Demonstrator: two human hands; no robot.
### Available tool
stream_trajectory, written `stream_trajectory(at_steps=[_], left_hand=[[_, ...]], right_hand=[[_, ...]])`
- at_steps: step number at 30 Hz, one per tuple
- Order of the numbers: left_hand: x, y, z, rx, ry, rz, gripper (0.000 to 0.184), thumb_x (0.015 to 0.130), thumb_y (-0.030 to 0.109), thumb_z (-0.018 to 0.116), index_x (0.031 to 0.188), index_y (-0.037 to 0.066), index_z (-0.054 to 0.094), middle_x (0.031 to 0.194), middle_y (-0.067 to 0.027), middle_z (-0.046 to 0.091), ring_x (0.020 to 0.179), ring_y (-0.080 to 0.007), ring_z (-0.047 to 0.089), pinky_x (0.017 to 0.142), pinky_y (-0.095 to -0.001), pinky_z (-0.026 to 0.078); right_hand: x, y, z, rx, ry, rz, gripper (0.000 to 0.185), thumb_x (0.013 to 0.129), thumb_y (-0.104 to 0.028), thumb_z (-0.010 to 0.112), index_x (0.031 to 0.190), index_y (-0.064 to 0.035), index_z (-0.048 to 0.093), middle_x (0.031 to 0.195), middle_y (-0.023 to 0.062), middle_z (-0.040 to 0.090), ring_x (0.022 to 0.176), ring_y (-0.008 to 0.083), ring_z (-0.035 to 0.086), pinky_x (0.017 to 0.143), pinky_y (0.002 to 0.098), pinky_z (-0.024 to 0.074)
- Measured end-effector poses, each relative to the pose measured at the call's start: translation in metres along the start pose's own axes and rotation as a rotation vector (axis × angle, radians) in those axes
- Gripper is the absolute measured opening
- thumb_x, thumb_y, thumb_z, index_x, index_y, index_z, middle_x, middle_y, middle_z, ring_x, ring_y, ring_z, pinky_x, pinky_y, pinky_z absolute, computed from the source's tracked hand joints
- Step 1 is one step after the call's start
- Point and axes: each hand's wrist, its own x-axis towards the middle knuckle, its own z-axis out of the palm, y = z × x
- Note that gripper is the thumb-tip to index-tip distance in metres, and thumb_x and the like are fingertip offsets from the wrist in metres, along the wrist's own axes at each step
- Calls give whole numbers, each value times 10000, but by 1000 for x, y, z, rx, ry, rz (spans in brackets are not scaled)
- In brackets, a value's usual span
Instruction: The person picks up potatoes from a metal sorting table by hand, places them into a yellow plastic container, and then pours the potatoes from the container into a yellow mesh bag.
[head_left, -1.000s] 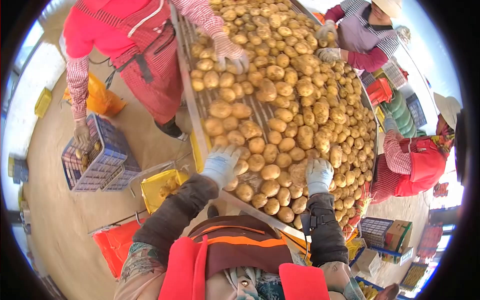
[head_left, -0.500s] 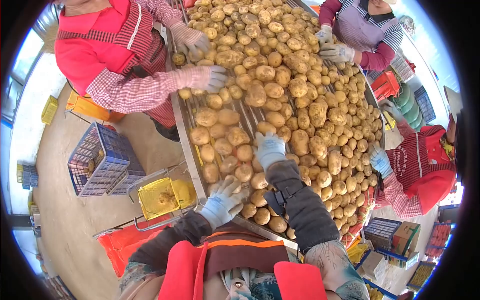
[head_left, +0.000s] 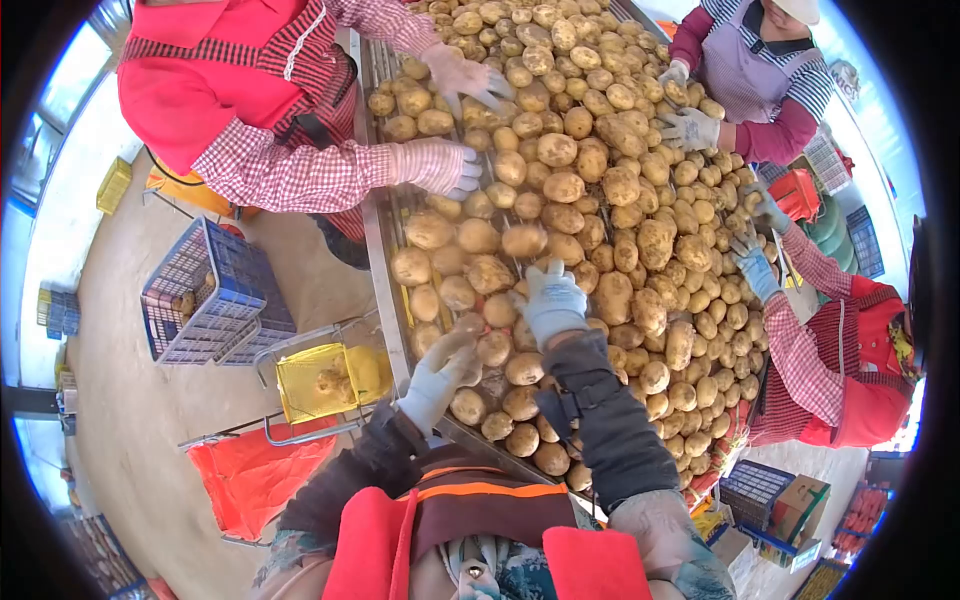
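Potatoes lie in a thick layer across a slatted metal sorting table in front of me. My left hand, in a pale, dirt-stained glove, is over the table's near left edge beside some potatoes; its fingertips are blurred, and I cannot make out whether they hold one. My right hand, in a light blue and white glove, reaches farther in, palm down on the potatoes, its fingers apart and nothing gripped. Bare slats show near the left side of the table.
Co-workers stand left, far right and right, gloved hands over the potatoes. On the floor at left are blue crates; nearer are a yellow basket on a metal frame and a red bag. More crates sit lower right.
Since the first frame, my right hand has moved left and farther in. My left hand has drawn back from the potatoes, then shifted slightly up. The left co-worker now has both hands over the table.
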Motion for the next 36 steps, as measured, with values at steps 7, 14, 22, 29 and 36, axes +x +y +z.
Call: stream_trajectory(at_steps=[7,14,22,29,36], left_hand=[[-24,-3,-7,-275,-90,-22,489,974,370,511,1362,87,418,1230,-75,540,1040,-193,598,829,-354,524],[-19,20,-17,-570,-83,4,543,916,478,566,1263,73,471,1152,-103,570,985,-244,614,762,-440,547],[35,78,-47,1387,202,418,165,892,229,582,1001,116,631,992,-95,630,872,-251,647,690,-395,509],[93,69,-19,2023,62,18,226,881,164,527,1071,172,648,1056,-65,599,963,-244,634,735,-438,494],[89,84,-31,2111,-74,276,234,806,146,599,1033,110,644,1083,-76,609,985,-276,631,714,-446,501]], right_hand=[[-10,34,-12,198,-76,-259,519,766,-416,723,1093,-52,552,1099,178,586,1041,359,571,860,455,490],[11,-29,-10,370,107,-580,382,877,-396,596,1039,-50,585,1011,137,619,990,300,588,893,411,449],[82,-114,23,3,-73,-310,376,777,-278,687,1060,-51,587,1093,162,627,1002,300,632,800,439,511],[35,-24,-24,1609,-353,-137,432,807,-251,693,1151,-26,559,1026,91,647,924,185,625,796,332,526],[-72,32,-11,1515,-93,-230,310,900,-237,598,1139,-43,561,1067,91,565,864,182,619,696,349,551]])
